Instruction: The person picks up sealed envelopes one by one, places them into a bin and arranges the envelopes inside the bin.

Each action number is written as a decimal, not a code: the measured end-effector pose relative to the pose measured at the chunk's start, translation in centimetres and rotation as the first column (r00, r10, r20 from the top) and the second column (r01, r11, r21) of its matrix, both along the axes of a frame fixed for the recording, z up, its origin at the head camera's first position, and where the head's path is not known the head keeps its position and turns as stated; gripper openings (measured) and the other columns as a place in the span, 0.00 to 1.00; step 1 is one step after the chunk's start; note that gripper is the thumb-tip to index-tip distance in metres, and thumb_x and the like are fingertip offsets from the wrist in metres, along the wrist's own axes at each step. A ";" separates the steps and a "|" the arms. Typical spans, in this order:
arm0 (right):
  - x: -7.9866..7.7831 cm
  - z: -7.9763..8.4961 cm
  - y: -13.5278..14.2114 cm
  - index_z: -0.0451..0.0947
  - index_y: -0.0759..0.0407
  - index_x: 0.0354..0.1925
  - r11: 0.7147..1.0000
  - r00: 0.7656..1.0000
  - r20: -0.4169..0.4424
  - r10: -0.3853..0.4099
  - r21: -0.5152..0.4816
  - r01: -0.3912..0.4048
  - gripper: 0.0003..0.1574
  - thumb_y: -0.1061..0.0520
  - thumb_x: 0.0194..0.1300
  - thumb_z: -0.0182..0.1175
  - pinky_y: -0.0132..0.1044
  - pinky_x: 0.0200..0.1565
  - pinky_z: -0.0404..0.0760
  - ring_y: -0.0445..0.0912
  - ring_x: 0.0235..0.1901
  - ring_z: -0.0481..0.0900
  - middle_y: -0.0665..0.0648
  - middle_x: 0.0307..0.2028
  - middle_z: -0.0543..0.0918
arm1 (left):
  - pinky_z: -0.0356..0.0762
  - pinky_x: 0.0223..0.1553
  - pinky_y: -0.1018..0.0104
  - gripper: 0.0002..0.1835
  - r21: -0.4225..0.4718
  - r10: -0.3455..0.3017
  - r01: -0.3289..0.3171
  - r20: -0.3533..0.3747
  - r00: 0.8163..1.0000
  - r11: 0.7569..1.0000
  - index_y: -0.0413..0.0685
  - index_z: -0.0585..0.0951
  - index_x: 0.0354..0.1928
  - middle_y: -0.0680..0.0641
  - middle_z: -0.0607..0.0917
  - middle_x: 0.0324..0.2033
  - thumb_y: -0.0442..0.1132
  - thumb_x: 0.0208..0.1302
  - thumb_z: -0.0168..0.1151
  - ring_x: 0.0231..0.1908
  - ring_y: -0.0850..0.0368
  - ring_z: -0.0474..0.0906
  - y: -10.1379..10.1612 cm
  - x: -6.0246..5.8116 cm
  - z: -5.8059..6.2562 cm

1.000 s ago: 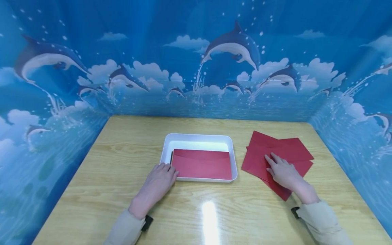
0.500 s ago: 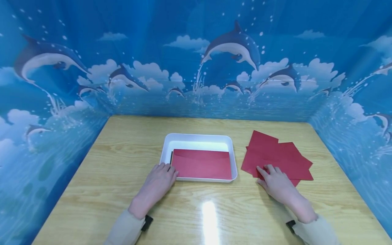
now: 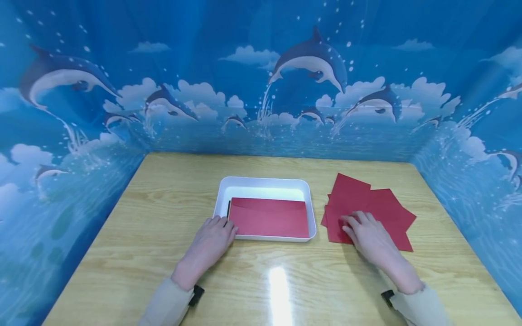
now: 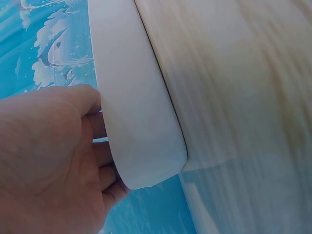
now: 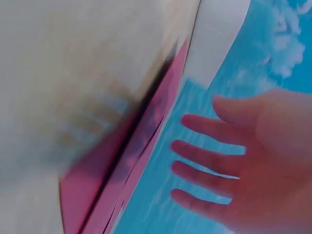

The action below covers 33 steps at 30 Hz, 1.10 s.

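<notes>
A white rectangular tray (image 3: 264, 182) stands mid-table with a red envelope (image 3: 269, 219) lying flat inside. My left hand (image 3: 212, 241) holds the tray's near left corner. In the left wrist view, the left hand's (image 4: 53, 156) fingers curl over the rim of the tray (image 4: 134, 102), their tips hidden behind its wall. To the right, several red envelopes (image 3: 389, 213) overlap in a fanned heap. My right hand (image 3: 373, 240) hovers at the heap's near side. The right wrist view shows the right hand's (image 5: 263, 165) fingers spread and nearly straight, apart from the red envelopes (image 5: 141, 131), holding nothing.
The light wooden table (image 3: 179, 190) is enclosed by a blue dolphin-print curtain (image 3: 253, 90) at the back and sides. A thin dark edge (image 3: 228, 208) shows along the envelope's left side in the tray. Light glares off the table's near middle.
My right hand has moved from on top of the heap toward its near left side. The upper envelopes have shifted and turned, with one now lying nearer the front. Left hand and tray stay put.
</notes>
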State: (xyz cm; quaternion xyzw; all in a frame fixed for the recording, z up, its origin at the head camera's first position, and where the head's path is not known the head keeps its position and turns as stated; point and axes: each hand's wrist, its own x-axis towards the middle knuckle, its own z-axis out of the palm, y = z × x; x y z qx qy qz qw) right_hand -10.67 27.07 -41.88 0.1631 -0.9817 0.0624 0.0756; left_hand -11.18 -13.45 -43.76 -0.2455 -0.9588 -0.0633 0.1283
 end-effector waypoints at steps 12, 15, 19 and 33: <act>-4.7 -0.9 5.5 0.74 0.71 0.54 0.998 0.985 0.164 -0.052 -0.029 0.058 0.35 0.49 0.59 0.75 0.53 0.43 0.77 0.58 0.40 0.74 0.66 0.42 0.76 | 0.73 0.35 0.60 0.12 -0.003 -0.003 0.003 -0.006 1.000 1.000 0.44 0.82 0.34 0.47 0.81 0.30 0.44 0.73 0.61 0.31 0.52 0.72 0.0 0.0 0.0; -5.3 -1.5 6.1 0.74 0.69 0.46 0.998 0.986 0.162 -0.038 -0.052 0.047 0.32 0.50 0.55 0.77 0.49 0.41 0.74 0.53 0.37 0.72 0.61 0.37 0.75 | 0.72 0.35 0.60 0.12 0.001 -0.004 0.004 -0.014 1.000 1.000 0.44 0.81 0.33 0.47 0.81 0.29 0.44 0.73 0.62 0.31 0.52 0.72 0.0 0.0 0.0; -6.1 -1.9 6.6 0.72 0.66 0.40 0.996 0.981 0.189 -0.037 -0.070 0.051 0.29 0.49 0.55 0.77 0.48 0.41 0.71 0.53 0.37 0.71 0.58 0.34 0.75 | 0.71 0.34 0.61 0.12 0.005 0.001 -0.001 -0.011 1.000 1.000 0.44 0.81 0.33 0.47 0.81 0.29 0.44 0.73 0.62 0.30 0.52 0.71 0.0 0.0 0.0; -5.5 -1.5 6.6 0.72 0.63 0.39 0.988 0.954 0.295 -0.048 -0.128 0.090 0.29 0.44 0.58 0.75 0.38 0.31 0.69 0.44 0.27 0.69 0.53 0.29 0.73 | 0.71 0.34 0.61 0.13 -0.007 0.010 -0.010 0.016 1.000 1.000 0.44 0.80 0.33 0.48 0.80 0.28 0.44 0.74 0.60 0.30 0.52 0.70 0.1 0.0 0.1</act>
